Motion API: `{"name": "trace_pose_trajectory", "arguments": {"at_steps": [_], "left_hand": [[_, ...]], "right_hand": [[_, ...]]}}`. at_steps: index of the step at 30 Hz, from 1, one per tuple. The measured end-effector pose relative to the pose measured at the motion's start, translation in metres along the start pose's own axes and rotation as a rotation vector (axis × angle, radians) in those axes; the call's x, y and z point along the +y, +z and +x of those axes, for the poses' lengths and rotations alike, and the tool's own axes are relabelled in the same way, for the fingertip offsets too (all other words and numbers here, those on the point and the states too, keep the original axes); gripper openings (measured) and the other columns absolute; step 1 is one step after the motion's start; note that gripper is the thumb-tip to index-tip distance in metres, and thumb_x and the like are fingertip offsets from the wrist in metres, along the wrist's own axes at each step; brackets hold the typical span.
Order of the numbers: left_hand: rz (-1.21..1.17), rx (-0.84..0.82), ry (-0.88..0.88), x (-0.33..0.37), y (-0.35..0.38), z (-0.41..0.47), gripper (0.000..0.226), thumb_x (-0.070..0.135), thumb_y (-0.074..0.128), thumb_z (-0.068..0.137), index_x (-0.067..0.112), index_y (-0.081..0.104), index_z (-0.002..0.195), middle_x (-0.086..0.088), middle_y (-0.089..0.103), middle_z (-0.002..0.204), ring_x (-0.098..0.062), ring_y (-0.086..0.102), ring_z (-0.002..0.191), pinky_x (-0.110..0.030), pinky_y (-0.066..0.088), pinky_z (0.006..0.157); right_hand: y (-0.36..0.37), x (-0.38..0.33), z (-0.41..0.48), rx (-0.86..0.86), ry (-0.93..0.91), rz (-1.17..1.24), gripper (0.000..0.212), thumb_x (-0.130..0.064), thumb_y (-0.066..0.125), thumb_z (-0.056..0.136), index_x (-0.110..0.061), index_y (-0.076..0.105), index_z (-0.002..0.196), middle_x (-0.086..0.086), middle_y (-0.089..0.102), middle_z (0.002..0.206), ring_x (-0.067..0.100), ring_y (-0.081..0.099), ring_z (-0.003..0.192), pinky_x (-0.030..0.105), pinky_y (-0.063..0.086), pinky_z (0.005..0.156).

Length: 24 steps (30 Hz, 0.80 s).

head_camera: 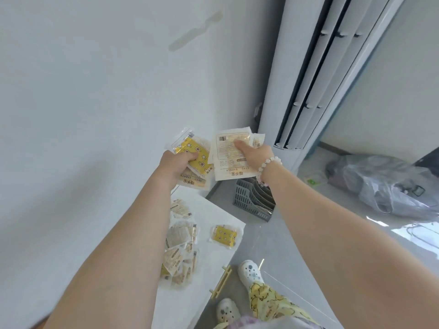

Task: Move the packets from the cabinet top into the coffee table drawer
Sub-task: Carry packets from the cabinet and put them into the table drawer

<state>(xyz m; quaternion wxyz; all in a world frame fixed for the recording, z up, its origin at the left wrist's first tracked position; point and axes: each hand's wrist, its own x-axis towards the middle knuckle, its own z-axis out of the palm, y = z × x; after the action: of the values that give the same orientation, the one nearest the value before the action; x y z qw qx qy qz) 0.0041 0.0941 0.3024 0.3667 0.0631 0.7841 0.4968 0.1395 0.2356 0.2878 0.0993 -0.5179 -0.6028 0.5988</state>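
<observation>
Both arms reach forward above the white cabinet top [213, 210], which stands against the wall [95, 91]. The left hand [174, 166] is closed around a small bundle of packets [193, 150]. The front one is yellow with little star and round figures and has a clear plastic border; under it a cream packet with printed letters shows below the hand. The right hand [255, 153] holds flat cream packets [228, 167], the thumb pressing on the front face of the top one. This face carries a barcode in the upper corner, small text, and the words "HAND WARMER" seen upside down. A bead bracelet [267, 166] sits on the right wrist.

More packets remain on the cabinet top. A loose pile of cream packets [180, 243] lies along the edge next to the wall, several overlapping each other. One single yellow packet [224, 236] lies apart from the pile, near the right edge of the cabinet top.

On the floor [297, 233], beside the far corner of the cabinet, a grey file rack [254, 200] stands. A tall white air conditioner [320, 79] stands behind it, and a plastic bag [389, 186] lies further right.
</observation>
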Motion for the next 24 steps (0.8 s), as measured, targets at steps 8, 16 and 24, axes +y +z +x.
{"name": "trace_pose_trajectory", "arguments": {"at_steps": [8,16,24], "left_hand": [[0.121,-0.227,0.052,0.006,0.080,-0.020,0.022,0.014,0.068,0.084,0.007,0.062,0.104,-0.006,0.069,0.081,-0.019,0.066,0.070,-0.030,0.053,0.063],[0.233,-0.451,0.150,0.021,0.179,-0.063,0.006,0.012,0.061,0.088,0.015,0.064,0.091,-0.004,0.069,0.086,-0.019,0.066,0.076,-0.030,0.051,0.063],[0.417,-0.667,0.142,-0.002,0.288,-0.137,0.027,0.017,0.064,0.086,0.012,0.063,0.113,-0.007,0.070,0.101,-0.026,0.067,0.091,-0.040,0.054,0.079]], "right_hand": [[-0.069,0.039,-0.030,0.164,0.072,0.134,0.065,-0.061,0.073,0.066,-0.014,0.061,0.109,0.000,0.070,0.099,0.019,0.068,0.090,0.036,0.055,0.086],[-0.169,0.083,-0.073,0.374,0.137,0.202,0.068,-0.062,0.071,0.068,-0.014,0.057,0.114,0.000,0.068,0.105,0.020,0.066,0.093,0.031,0.051,0.072],[-0.261,0.163,-0.129,0.548,0.211,0.399,0.068,-0.058,0.076,0.064,-0.016,0.060,0.114,-0.001,0.069,0.100,0.020,0.067,0.092,0.037,0.053,0.088]]}}
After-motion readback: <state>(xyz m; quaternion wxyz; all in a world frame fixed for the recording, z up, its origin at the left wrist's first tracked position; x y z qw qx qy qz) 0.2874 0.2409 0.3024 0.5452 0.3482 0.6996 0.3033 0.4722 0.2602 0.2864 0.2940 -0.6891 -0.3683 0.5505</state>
